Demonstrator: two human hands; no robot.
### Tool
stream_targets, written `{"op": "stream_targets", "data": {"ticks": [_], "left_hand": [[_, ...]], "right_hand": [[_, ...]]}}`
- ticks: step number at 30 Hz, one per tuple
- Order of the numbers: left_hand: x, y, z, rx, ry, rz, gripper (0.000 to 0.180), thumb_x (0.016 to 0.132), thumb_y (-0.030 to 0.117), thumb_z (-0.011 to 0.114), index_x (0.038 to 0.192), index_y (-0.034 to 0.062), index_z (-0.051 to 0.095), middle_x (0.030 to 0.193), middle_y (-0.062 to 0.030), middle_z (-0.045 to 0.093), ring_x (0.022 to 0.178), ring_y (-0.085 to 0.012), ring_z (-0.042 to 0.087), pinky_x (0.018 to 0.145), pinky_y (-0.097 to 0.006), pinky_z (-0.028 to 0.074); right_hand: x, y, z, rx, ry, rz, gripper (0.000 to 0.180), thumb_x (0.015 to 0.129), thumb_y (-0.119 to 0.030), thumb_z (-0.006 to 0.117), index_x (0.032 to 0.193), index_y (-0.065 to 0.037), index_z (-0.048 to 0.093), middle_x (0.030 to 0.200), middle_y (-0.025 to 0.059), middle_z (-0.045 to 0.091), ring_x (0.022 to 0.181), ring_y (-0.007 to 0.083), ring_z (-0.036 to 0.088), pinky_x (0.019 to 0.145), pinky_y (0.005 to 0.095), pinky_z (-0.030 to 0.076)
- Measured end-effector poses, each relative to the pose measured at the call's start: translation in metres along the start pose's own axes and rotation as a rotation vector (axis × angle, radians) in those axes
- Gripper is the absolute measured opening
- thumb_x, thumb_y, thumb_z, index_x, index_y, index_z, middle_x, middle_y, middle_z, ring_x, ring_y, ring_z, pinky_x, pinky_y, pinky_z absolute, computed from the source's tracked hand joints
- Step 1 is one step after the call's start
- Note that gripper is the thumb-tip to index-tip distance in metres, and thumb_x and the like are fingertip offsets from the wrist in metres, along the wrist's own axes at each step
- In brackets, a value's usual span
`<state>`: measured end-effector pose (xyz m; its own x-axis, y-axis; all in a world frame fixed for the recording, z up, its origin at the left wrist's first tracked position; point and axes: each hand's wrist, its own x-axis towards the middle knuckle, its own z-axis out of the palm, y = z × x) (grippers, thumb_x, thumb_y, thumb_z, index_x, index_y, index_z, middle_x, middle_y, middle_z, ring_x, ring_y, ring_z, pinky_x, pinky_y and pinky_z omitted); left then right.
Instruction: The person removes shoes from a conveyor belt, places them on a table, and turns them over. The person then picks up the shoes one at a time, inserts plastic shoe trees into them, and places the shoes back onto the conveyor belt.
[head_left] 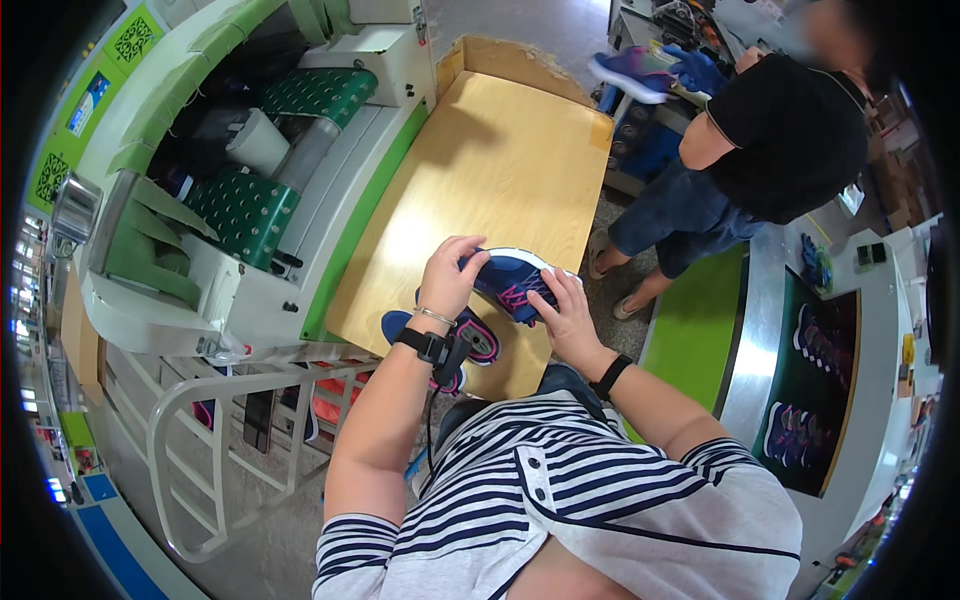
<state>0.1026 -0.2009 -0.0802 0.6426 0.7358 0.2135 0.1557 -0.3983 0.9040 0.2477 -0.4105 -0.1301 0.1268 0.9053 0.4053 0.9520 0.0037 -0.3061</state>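
A navy sneaker (508, 278) with pink laces and a white sole is held between my two hands, over the near end of a wooden table. My left hand (452, 278) grips one end of it, thumb and fingers closed at the sole edge. At the other end, beside the laces, my right hand (568, 312) has its fingers closed on the upper. Below the left wrist another navy shoe (480, 340) with a pink-trimmed opening lies on the table. A blue sole-shaped piece (396, 325) is partly hidden behind my left wrist.
The wooden table (480, 150) stretches ahead. Along its left stands a machine with a dotted green belt (318, 98). A grey metal rack (215, 440) is at lower left. On the right, a person (780, 140) handles another shoe, and a machine bed holds several sneakers (795, 432).
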Motion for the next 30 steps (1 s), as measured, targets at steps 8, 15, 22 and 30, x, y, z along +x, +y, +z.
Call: {"op": "stream_targets", "data": {"ticks": [8, 15, 22, 30], "left_hand": [[-0.003, 0.000, 0.006, 0.206, -0.012, 0.118, 0.004, 0.092, 0.000, 0.060, 0.093, -0.0014, 0.057, 0.098, -0.0144, 0.060, 0.090, -0.0325, 0.061, 0.081, -0.037, 0.050], [-0.032, -0.006, -0.013, 0.151, -0.071, 0.169, 0.004, 0.091, -0.001, 0.057, 0.093, -0.0014, 0.054, 0.097, -0.0186, 0.056, 0.093, -0.0392, 0.057, 0.083, -0.045, 0.047], [-0.103, -0.011, -0.081, 0.186, -0.034, -0.059, 0.006, 0.094, 0.004, 0.055, 0.094, -0.0010, 0.052, 0.094, -0.0166, 0.055, 0.090, -0.0350, 0.057, 0.082, -0.040, 0.048], [-0.220, -0.109, -0.141, 0.567, -0.124, -0.708, 0.017, 0.091, 0.015, 0.062, 0.102, 0.0020, 0.059, 0.106, -0.0204, 0.064, 0.092, -0.0364, 0.064, 0.078, -0.045, 0.050]], "right_hand": [[-0.001, -0.001, -0.002, 0.005, -0.002, 0.009, 0.068, 0.073, 0.004, 0.063, 0.137, -0.019, 0.055, 0.152, 0.0179, 0.039, 0.140, 0.0413, 0.036, 0.115, 0.0587, 0.031], [0.001, -0.002, -0.005, -0.005, -0.007, 0.028, 0.066, 0.073, 0.004, 0.063, 0.136, -0.017, 0.055, 0.151, 0.0179, 0.039, 0.140, 0.0417, 0.036, 0.115, 0.0587, 0.030], [0.011, -0.002, -0.006, 0.244, 0.057, 0.172, 0.076, 0.074, 0.005, 0.070, 0.143, -0.013, 0.044, 0.145, 0.0196, 0.042, 0.132, 0.0394, 0.044, 0.111, 0.0487, 0.037], [0.053, 0.071, 0.005, 0.557, 0.105, 0.591, 0.067, 0.083, -0.007, 0.072, 0.142, -0.004, 0.041, 0.137, 0.0206, 0.050, 0.131, 0.0350, 0.049, 0.110, 0.0404, 0.038]]}}
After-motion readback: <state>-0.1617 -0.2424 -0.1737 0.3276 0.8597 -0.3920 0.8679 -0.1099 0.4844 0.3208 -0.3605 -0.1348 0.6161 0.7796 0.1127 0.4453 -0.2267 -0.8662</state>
